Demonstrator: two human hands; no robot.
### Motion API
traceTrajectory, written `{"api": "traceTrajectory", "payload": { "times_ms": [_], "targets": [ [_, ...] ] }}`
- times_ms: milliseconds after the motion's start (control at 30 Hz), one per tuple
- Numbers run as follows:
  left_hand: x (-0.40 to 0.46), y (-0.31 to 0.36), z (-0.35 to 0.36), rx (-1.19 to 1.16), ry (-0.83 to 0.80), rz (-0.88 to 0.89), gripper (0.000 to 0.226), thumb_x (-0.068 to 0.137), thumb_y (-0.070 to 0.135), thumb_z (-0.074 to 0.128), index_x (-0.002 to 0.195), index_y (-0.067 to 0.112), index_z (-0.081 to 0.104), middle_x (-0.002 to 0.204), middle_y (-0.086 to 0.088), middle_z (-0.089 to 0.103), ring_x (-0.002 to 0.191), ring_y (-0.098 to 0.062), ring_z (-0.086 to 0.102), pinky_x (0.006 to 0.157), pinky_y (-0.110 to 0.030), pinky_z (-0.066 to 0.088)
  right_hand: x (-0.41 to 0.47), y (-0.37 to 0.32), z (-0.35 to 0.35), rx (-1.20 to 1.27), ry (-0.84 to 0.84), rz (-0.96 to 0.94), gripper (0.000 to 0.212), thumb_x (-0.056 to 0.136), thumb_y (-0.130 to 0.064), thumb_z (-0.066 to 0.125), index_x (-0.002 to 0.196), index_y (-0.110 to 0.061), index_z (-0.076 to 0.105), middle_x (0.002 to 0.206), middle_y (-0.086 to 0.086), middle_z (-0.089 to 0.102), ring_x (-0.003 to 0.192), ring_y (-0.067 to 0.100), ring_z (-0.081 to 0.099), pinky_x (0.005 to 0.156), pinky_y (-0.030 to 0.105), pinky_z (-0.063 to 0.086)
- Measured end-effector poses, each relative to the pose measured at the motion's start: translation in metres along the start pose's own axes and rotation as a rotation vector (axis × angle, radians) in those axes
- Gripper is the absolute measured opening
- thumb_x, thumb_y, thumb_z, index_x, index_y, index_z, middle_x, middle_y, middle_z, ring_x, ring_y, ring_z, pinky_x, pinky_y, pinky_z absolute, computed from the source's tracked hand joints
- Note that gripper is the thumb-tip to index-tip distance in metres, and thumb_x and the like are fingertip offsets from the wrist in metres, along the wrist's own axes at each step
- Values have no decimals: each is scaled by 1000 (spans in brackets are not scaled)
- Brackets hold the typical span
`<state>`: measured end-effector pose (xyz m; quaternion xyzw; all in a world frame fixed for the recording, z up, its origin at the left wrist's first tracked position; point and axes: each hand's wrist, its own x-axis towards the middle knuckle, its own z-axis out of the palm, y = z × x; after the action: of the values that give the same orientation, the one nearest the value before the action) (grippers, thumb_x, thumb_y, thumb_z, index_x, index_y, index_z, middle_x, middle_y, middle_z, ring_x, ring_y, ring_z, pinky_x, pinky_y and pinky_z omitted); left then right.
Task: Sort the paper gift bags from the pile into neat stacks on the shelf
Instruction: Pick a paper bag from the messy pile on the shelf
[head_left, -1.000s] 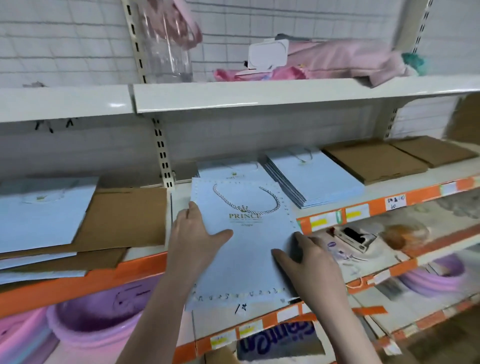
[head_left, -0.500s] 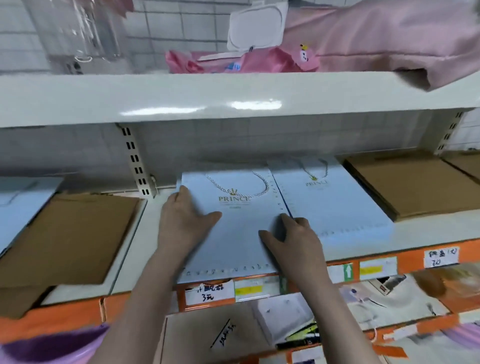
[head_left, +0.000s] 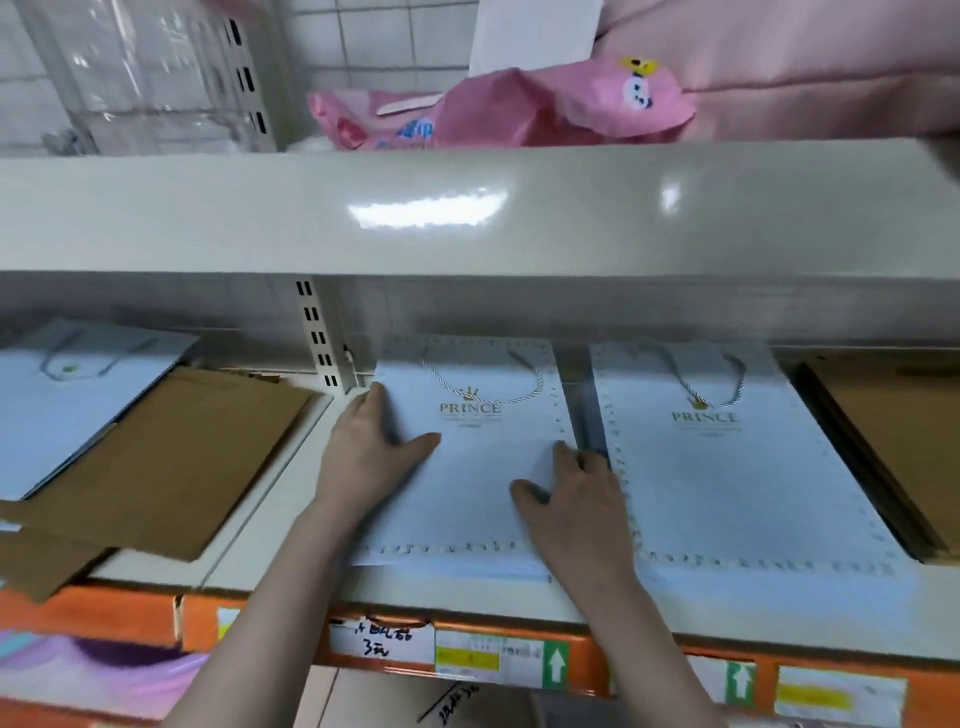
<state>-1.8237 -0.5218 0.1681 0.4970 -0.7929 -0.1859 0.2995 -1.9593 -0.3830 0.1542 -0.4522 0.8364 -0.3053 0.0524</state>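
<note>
Head view: left hand (head_left: 371, 457) and right hand (head_left: 574, 499), fingers flat, square a pale-blue PRINCE gift bag (head_left: 467, 467) on its stack; next, fetch another from the pile.

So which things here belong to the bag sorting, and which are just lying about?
Job:
left hand and right hand, flat on the blue bag stack
second blue stack
brown bags

Lying about:
pink packet
price labels

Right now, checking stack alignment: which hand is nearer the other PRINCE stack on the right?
Right. The right hand rests beside the gap next to the right-hand stack; the left hand presses the near stack's far edge.
</note>
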Motion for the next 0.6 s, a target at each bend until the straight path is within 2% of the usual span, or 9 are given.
{"api": "traceTrajectory", "payload": {
  "times_ms": [100,200,267,333,400,500,600],
  "targets": [
    [6,-1,5,4,-7,-1,62,79,36,71,125,3,46,127,-10,50,121,-27,44,91,-31,32,4,-1,5,-31,-15,-12,54,95,-37,41,141,-10,30,130,10,39,115,22,41,92,28,38],
    [10,-8,10,-19,-35,-19,48,81,37,69,109,6,47,116,-6,52,112,-28,47,79,-31,34,6,-5,8,-46,4,-12,44,94,-35,42,128,-8,39,119,10,43,92,19,45,71,23,37],
    [11,-12,12,-25,-55,-37,46,82,39,67,106,7,45,113,-6,51,106,-26,47,76,-30,33,6,-7,12,-88,12,-8,43,94,-35,42,126,-7,39,115,7,41,85,17,40,66,22,33],
    [11,-16,16,-9,-73,-40,54,84,42,63,115,3,44,119,-8,50,108,-27,47,78,-31,36,5,-8,14,-108,12,-7,46,94,-36,40,130,-8,36,117,7,38,88,18,44,67,22,34],
    [10,-18,19,20,-82,-41,60,85,46,60,119,1,42,123,-10,48,112,-29,46,82,-35,39,4,-9,16,-114,9,-4,51,95,-38,38,136,-8,31,123,7,36,99,21,49,69,22,37],
    [11,-19,22,67,-115,-63,62,87,50,55,120,1,41,129,-11,46,117,-31,45,85,-37,39,2,-11,16,-159,-4,7,56,97,-40,34,144,-10,24,133,8,31,117,22,45,78,24,43],
    [12,-17,22,107,-144,-71,58,89,51,52,119,2,42,130,-10,44,117,-31,46,84,-36,38,-1,-12,13,-193,-6,4,56,97,-41,33,144,-10,24,134,8,32,119,23,45,79,25,43]
  ]
}}
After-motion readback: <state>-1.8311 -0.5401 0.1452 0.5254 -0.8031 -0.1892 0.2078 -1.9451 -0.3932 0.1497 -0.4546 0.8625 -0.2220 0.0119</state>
